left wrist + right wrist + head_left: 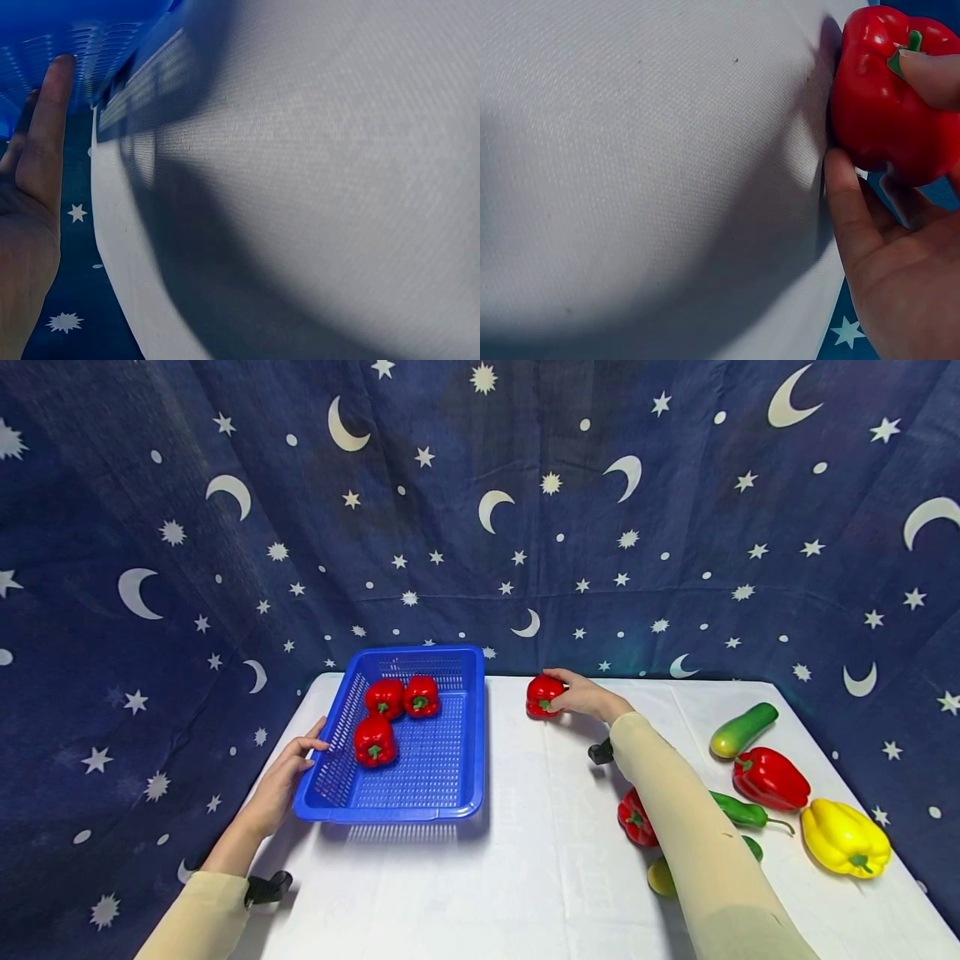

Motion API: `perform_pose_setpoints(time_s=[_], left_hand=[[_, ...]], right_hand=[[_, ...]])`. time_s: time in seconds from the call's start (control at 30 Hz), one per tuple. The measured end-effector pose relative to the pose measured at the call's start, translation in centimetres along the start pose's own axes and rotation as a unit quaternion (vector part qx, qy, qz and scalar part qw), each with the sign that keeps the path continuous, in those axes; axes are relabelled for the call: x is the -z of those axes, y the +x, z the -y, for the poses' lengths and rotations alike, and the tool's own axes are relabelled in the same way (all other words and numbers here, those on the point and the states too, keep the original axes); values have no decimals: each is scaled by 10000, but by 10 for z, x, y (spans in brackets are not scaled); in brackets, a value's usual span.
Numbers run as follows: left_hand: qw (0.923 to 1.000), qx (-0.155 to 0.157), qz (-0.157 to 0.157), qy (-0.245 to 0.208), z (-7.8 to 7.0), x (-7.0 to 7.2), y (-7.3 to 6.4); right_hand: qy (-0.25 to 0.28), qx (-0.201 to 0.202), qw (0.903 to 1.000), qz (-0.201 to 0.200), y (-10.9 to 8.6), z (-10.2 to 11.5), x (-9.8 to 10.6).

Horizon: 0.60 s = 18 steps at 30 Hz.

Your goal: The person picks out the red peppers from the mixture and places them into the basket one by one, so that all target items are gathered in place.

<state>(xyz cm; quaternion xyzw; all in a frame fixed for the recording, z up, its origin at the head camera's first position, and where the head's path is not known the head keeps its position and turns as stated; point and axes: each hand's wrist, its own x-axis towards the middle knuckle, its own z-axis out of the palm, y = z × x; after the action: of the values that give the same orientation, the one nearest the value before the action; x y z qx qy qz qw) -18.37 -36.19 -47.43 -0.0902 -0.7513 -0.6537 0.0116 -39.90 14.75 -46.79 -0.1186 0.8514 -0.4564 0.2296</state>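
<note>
At the far side of the table, my right hand (588, 695) grips a glossy red bell pepper (542, 695). In the right wrist view the thumb (934, 79) lies by the pepper's green stem, with the fingers around its other side and one fingertip close to the cloth. My left hand (281, 781) is at the left side of a blue perforated plastic basket (480, 735). A straight finger (51, 112) reaches up to the basket's slotted wall (90, 45) in the left wrist view. Three red bell peppers (375, 742) lie inside the basket, toward its left and back.
On the right of the white-covered table (525, 860) are a green-yellow vegetable (744, 730), a red bell pepper (771, 778), a long green pepper (742, 811) and a yellow bell pepper (845, 839). Another red pepper (636, 818) is partly behind my right sleeve. A star-patterned curtain (450, 527) hangs behind.
</note>
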Motion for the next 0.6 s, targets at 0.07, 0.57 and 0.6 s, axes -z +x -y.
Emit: perform_pose_setpoints(time_s=[0.07,0.57,0.6], left_hand=[[10000,5,-12,22,0,0,0],[9999,-4,38,99,0,0,-1],[9999,4,19,110,0,0,-1]], right_hand=[[-14,34,10000,-15,-1,-1,0],[-232,87,9996,-110,-5,-2,-3],[-247,103,9996,-108,-5,-1,-3]])
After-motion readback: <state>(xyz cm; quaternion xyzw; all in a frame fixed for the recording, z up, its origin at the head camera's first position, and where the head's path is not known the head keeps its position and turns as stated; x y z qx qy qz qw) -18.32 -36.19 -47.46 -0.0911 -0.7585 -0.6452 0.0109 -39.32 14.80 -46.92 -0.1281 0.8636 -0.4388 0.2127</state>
